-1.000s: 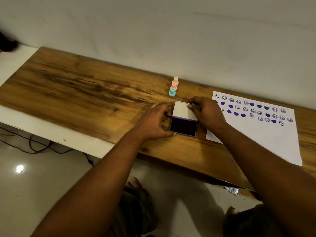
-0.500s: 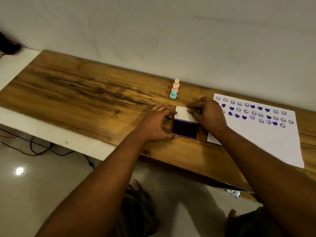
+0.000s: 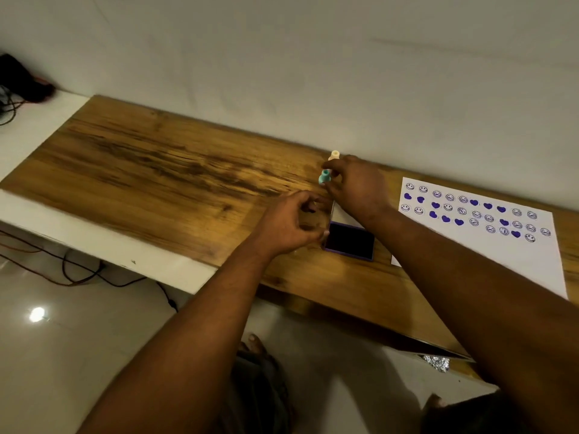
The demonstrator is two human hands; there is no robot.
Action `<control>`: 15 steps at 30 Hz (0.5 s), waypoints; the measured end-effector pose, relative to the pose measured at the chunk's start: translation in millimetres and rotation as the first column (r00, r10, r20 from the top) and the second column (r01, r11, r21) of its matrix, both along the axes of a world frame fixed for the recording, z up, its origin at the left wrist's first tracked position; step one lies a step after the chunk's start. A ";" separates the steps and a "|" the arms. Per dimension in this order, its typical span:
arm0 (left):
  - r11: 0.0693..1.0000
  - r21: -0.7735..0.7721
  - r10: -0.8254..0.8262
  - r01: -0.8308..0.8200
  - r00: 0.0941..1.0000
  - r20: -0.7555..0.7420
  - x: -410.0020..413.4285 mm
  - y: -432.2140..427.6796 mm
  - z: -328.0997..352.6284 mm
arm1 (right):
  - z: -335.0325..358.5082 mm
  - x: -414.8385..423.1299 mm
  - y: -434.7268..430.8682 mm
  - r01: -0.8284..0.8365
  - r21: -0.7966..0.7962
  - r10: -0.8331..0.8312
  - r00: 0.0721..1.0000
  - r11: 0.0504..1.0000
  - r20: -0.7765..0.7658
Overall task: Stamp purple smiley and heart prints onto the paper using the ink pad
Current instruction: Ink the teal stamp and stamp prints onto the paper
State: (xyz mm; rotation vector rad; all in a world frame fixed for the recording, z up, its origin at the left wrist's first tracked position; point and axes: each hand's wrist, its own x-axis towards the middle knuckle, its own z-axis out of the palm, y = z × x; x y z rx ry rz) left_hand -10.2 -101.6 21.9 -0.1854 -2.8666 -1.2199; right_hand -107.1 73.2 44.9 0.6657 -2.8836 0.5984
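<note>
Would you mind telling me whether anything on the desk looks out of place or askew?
Nothing looks spilled or damaged. The only unevenness is on the paper: the purple prints run in slightly wavy rows, crowded along its far edge. The ink pad lies open and flat.

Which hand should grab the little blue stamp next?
The right hand: its fingers are already around the blue stamp. The left hand sits lower, beside the open ink pad.

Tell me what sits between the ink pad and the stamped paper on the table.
Nothing rests there: in the head view, only bare wooden table separates the open ink pad from the paper, though the right forearm crosses above that gap.
</note>
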 end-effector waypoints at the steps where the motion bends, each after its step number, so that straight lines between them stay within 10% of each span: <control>1: 0.999 0.013 0.045 -0.045 0.999 -0.015 -0.9 -3.0 -0.2 | -1.1 -0.7 -2.4 0.003 0.023 -0.003 1.000 1.000 -0.002; 15: 0.949 -0.140 0.286 -0.282 0.958 0.003 -6.1 -14.9 -8.5 | -5.6 36.4 -19.5 -0.002 -0.023 0.005 0.990 1.000 0.144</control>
